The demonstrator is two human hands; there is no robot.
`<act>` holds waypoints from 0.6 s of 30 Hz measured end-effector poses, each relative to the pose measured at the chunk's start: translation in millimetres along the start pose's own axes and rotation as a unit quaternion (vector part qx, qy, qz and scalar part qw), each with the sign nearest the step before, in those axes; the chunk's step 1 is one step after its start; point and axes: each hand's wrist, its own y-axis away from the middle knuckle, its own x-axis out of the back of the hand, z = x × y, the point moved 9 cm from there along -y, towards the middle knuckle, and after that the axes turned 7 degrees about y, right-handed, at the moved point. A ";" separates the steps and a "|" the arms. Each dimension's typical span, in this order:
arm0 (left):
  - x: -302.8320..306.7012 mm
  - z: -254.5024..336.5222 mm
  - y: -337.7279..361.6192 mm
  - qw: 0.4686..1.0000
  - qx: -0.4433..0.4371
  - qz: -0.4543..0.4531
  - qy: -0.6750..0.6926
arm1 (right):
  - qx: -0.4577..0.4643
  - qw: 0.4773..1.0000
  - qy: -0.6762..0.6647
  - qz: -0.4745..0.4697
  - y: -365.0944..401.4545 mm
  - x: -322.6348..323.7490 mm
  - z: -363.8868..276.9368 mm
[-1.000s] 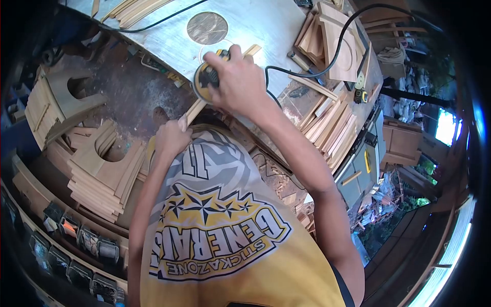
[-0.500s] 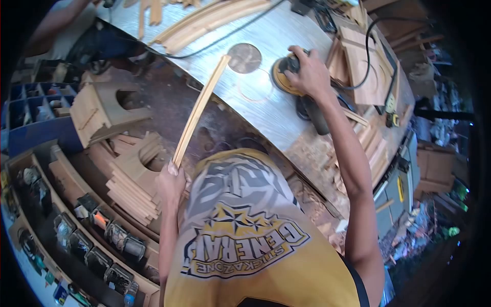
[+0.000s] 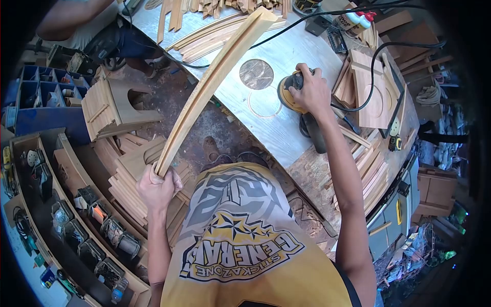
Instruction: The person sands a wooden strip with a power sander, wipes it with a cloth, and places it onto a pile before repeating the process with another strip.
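Observation:
My left hand (image 3: 157, 188) is closed round the lower end of a long, curved wooden strip (image 3: 207, 89) with a groove along it. The strip slants up and away, its far end hiding part of the wood at the back of the bench. My right hand (image 3: 313, 91) grips a yellow-and-black orbital sander (image 3: 288, 93), which rests on the pale bench top (image 3: 245, 120). Beside the sander are a dark round disc (image 3: 256, 74) and a circular outline in the board. A dark dust canister (image 3: 313, 134) extends from the sander towards me.
Curved wood pieces (image 3: 202, 51) lie at the back. A black cable (image 3: 367, 66) loops across the right side, near flat panels (image 3: 372, 97) and a tape measure (image 3: 395, 143). Shaped blocks (image 3: 115, 110) and a tool shelf (image 3: 94, 204) stand left. Another person's arm (image 3: 71, 18) shows top left.
The strip has lifted and swung, its far end rising from near the dark disc to above the back pieces. My left hand has moved left. The sander stays gripped on the bench.

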 end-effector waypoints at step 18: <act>-158.3 -73.6 11.3 0.922 0.161 -0.262 -0.234 | 0.015 1.000 0.015 0.022 28.2 35.5 11.7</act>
